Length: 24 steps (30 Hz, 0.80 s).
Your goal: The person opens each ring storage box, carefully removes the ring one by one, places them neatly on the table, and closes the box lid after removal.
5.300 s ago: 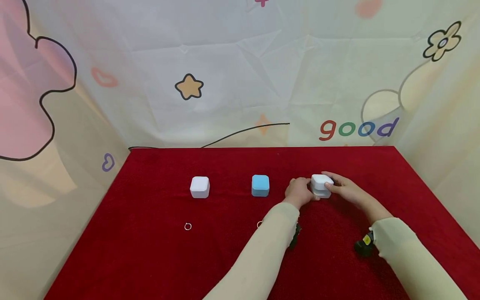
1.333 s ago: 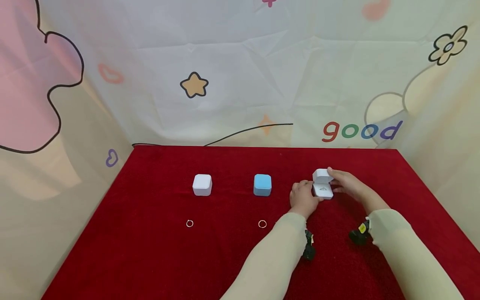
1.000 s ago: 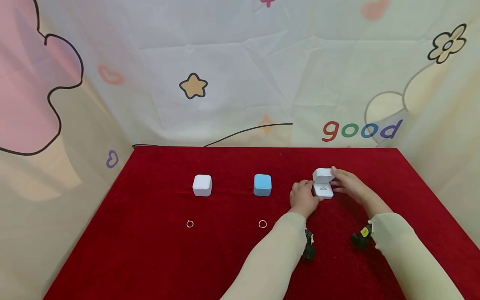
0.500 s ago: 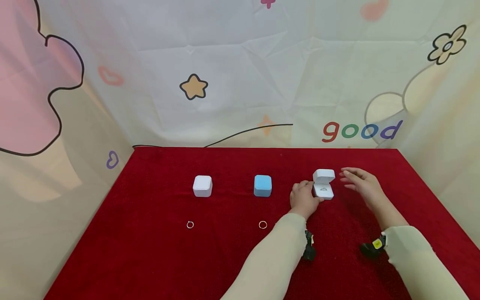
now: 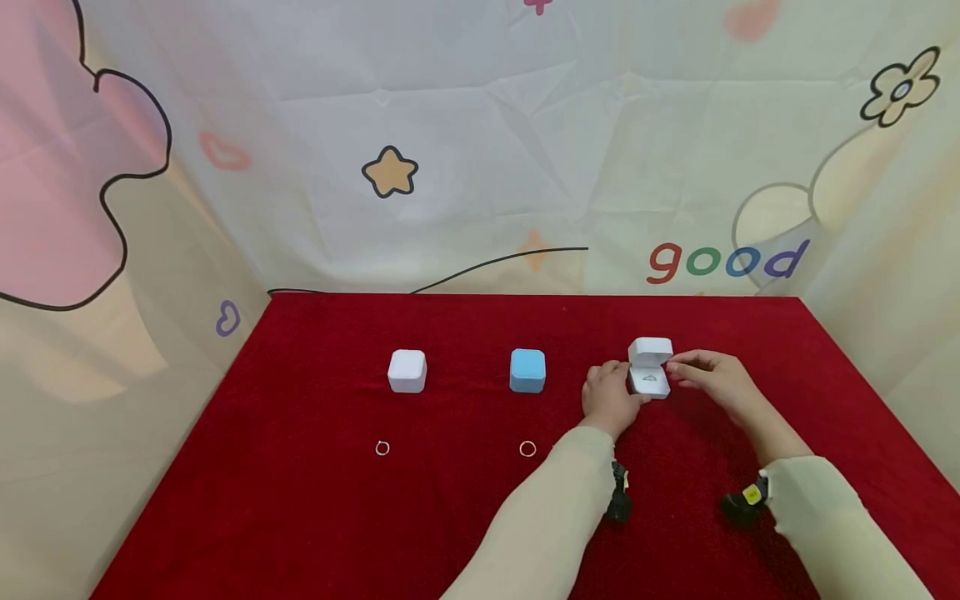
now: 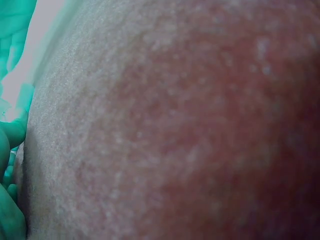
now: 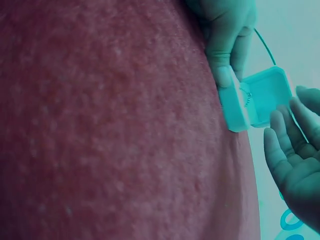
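Note:
A white ring box stands with its lid raised at the right of the table, and a ring sits upright in its insert. My left hand grips the box base from the left, thumb across the front corner. At the box's right side is my right hand, its fingertips beside the gap between lid and base. In the right wrist view the fingers of that hand are loosely bent, holding nothing, near the box. Skin or cloth close to the lens fills most of the left wrist view.
A closed white box and a closed blue box stand to the left in a row. In front of them lie a small ring and a second ring on the red cloth. A printed curtain hangs behind.
The box lid, only slightly lifted at first, now stands up, showing the ring. My right hand has let go of the lid, drawn right, then come back beside the box. My left hand keeps its grip.

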### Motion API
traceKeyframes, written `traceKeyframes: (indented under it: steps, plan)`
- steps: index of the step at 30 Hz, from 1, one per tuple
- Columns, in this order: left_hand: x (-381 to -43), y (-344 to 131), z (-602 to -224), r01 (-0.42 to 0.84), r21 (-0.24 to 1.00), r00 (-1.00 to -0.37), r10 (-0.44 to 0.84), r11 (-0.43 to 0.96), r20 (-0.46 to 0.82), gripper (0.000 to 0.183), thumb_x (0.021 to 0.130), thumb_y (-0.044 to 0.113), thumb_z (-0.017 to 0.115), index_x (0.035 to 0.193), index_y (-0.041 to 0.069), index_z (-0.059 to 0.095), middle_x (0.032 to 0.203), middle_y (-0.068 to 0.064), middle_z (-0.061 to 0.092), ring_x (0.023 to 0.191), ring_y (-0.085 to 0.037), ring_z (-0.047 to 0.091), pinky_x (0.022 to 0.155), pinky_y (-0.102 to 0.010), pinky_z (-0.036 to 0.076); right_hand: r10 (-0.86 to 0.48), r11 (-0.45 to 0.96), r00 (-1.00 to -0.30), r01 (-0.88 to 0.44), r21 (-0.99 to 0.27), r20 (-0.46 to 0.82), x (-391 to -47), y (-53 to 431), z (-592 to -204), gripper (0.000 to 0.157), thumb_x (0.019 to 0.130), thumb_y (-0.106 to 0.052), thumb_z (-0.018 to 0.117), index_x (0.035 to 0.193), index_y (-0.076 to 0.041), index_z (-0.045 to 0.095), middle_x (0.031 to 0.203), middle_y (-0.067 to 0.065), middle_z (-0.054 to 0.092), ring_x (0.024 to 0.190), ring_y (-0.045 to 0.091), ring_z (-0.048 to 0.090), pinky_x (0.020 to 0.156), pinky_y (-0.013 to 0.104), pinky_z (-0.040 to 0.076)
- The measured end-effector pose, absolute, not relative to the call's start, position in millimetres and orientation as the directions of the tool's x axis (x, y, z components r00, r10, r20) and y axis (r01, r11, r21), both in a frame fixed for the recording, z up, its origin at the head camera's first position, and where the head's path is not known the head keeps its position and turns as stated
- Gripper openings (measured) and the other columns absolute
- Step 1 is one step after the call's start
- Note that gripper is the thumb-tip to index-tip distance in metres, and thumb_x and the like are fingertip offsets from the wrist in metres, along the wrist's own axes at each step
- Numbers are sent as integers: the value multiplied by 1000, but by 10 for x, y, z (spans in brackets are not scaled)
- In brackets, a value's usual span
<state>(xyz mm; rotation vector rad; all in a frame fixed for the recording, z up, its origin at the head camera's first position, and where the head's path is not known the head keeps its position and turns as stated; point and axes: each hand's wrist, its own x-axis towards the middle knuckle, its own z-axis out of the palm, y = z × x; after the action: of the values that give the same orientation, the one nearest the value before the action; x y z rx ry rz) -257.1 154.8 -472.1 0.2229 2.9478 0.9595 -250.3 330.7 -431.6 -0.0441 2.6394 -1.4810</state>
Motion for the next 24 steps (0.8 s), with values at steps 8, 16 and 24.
traceKeyframes:
  steps: [8, 16, 24]
  plan:
    - [-2576, 1554, -4721, 136, 578, -987, 161, 804, 8, 49, 91, 36, 77, 137, 23, 66, 138, 9, 63, 124, -10, 54, 107, -24, 44, -102, 650, -989, 12, -760, -103, -2537, 3253, -4353, 47, 101, -23, 64, 134, 11, 59, 135, 35, 60, 106, 22, 63, 81, 17, 55]
    - [-2572, 1550, -4734, 160, 580, -984, 175, 799, 31, 49, 91, 36, 77, 136, 22, 66, 137, 8, 64, 123, -11, 55, 106, -24, 45, -114, 706, -988, -9, -708, -102, -2541, 3227, -4370, 41, 98, -19, 67, 127, 9, 66, 130, 33, 65, 114, 39, 60, 83, 26, 50]
    - [-2596, 1535, -4751, 155, 566, -985, 174, 810, 22, 50, 91, 37, 77, 137, 21, 66, 139, 8, 63, 124, -11, 55, 107, -24, 44, -152, 800, -986, -84, -594, -66, -2595, 3157, -4378, 29, 94, -12, 71, 116, 8, 72, 115, 30, 73, 104, 41, 65, 86, 43, 57]
